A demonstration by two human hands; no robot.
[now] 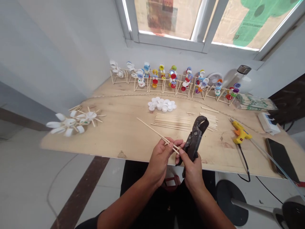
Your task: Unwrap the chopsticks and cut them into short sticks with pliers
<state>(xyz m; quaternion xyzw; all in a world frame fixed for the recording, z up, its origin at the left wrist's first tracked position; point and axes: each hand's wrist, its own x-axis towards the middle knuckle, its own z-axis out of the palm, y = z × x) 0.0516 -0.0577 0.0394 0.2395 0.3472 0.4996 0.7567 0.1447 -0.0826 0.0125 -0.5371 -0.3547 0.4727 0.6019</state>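
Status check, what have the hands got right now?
Left hand pinching thin wooden sticks. Right hand gripping dark metal cutters. Loose sticks and white bottle caps lying ahead on the table.

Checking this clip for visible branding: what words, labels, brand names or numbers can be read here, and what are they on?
No word or number can be read clearly.
Wrapped bundle of sticks: green printing, too small to read.
Coloured bottle caps: any marks too small to read.
Yellow glue gun: no legible marking.
Paper over the window: green printed shapes, no readable text.
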